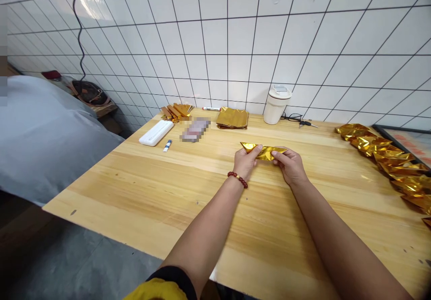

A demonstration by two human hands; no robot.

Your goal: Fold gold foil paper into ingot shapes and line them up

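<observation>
The gold foil piece is held by 2 hands above the wooden table, to the right of its middle. The left hand is closed in a pinch, with its thumb on the foil. The right hand pinches the foil near its right end, also with the thumb on it. The fingers below are mostly hidden, and the thumbs cover some of the foil. A dark red bead bracelet is around the left wrist.

At the far side, beyond the hands, lies a stack of gold sheets. A marker is near its far left corner. To the right stands a white lidded cup, upright, with glasses and keys on its right side.

On the far left lie gold strips, a white oblong device and a small blue and white tube. A blurred object lies between these and the stack; I cannot tell what it is.

Along the right side, folded gold pieces overlap in a row, next to a dark-framed panel. At the left, 1 person in a grey-blue garment is beside the table, and this body hides part of what is behind.
</observation>
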